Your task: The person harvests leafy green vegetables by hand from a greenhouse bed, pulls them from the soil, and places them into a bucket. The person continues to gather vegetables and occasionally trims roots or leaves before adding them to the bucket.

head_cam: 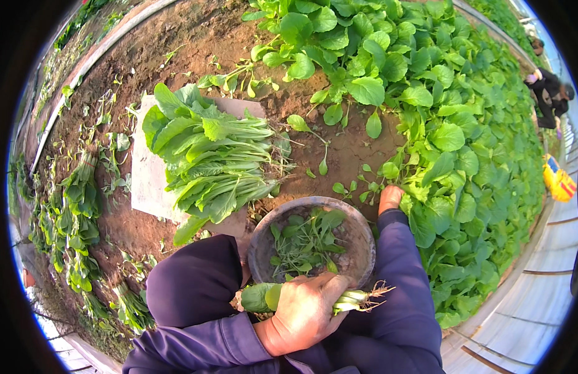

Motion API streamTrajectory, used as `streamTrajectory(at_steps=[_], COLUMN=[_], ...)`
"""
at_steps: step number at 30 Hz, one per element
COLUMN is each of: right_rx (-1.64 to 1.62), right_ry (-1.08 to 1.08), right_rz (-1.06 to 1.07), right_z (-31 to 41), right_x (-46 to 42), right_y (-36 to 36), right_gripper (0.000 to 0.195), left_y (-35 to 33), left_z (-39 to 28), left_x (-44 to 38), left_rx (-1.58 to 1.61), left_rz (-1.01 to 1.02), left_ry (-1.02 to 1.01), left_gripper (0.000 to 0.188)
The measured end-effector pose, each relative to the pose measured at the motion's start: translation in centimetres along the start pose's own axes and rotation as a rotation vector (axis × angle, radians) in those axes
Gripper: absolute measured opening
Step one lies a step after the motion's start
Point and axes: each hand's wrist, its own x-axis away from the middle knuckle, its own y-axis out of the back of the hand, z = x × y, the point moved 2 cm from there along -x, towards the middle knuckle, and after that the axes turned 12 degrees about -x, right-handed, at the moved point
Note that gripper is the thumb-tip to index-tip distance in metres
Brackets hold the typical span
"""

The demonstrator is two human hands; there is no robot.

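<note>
My left hand (304,308) is closed around a small bunch of leafy greens (350,300), with pale stems and thin roots sticking out to the right. My right hand (391,198) reaches in at the edge of the growing leafy greens (462,173); its fingers are partly hidden by leaves, so its grip cannot be told. Between my arms stands a round, worn basin (312,202) with loose small leaves (307,240) in it. Beyond my knee, a pile of pulled greens (214,154) lies on a flat pale board (146,182), roots to the right.
Tied bunches of greens (81,187) lie on the soil at the left. Small loose plants (317,135) are scattered near the bed. A person in dark clothes (551,98) is at the far right, above a yellow bag (558,180). A pale rail (102,51) curves along the upper left.
</note>
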Motion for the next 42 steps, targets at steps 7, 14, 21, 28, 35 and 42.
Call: streamTrajectory(at_steps=[7,14,21,28,35,42], right_rx=[-0.025,-0.407,-1.072,-1.696,-2.669,-2.445], right_ry=[-0.098,-0.139,-0.114,0.155,-0.121,0.040], right_rz=[-0.042,-0.176,-0.415,-0.804,-0.628,-0.729], right_z=[-0.5,-2.8,-12.0,-15.0,-11.8,-10.2], right_x=[0.8,5.9,18.0,27.7,22.3,28.2], right_y=[-0.5,6.7,18.3,23.1,17.6,20.6], right_gripper=[0.018,0.021,0.026,0.029,0.019,0.035], left_y=[-0.1,0.1,0.7,-0.1,-1.9,-2.0], left_z=[-0.4,-0.9,-1.0,0.7,1.8,2.0], left_x=[0.0,0.5,0.9,0.0,0.1,-0.1], left_rx=[0.000,-0.004,-0.037,-0.062,-0.184,-0.183], left_rz=[0.012,-0.034,-0.163,-0.433,-0.326,-0.402], left_ry=[-0.017,-0.021,-0.060,-0.199,-0.235,-0.327], left_gripper=[0.037,0.033,0.028,0.023,0.021,0.032])
